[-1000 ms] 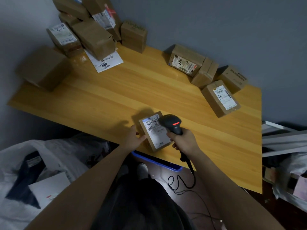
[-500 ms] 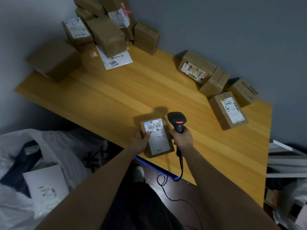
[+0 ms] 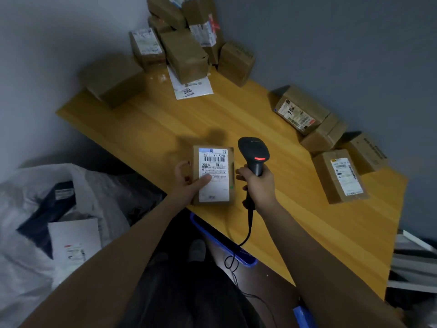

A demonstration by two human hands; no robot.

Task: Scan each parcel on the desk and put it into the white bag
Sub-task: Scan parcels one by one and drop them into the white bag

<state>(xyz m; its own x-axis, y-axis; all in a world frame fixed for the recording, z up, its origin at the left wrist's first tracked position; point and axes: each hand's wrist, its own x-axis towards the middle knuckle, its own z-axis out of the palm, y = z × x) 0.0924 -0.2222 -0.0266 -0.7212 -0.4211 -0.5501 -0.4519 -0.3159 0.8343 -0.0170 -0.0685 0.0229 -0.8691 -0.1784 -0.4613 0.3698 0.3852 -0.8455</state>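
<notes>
A small brown cardboard parcel with a white shipping label (image 3: 214, 177) is held at the near edge of the yellow wooden desk (image 3: 295, 223) by the left hand (image 3: 189, 183), thumb laid across the label. A black corded handheld barcode scanner (image 3: 254, 159) is gripped by its handle in the right hand (image 3: 259, 185), just beside the parcel. The barcode should be kept clear of the thumb and the scanner head turned squarely onto it; whether a beam falls on the label cannot be made out, and the white plastic bag (image 3: 28, 268) lies open, low on the left.
</notes>
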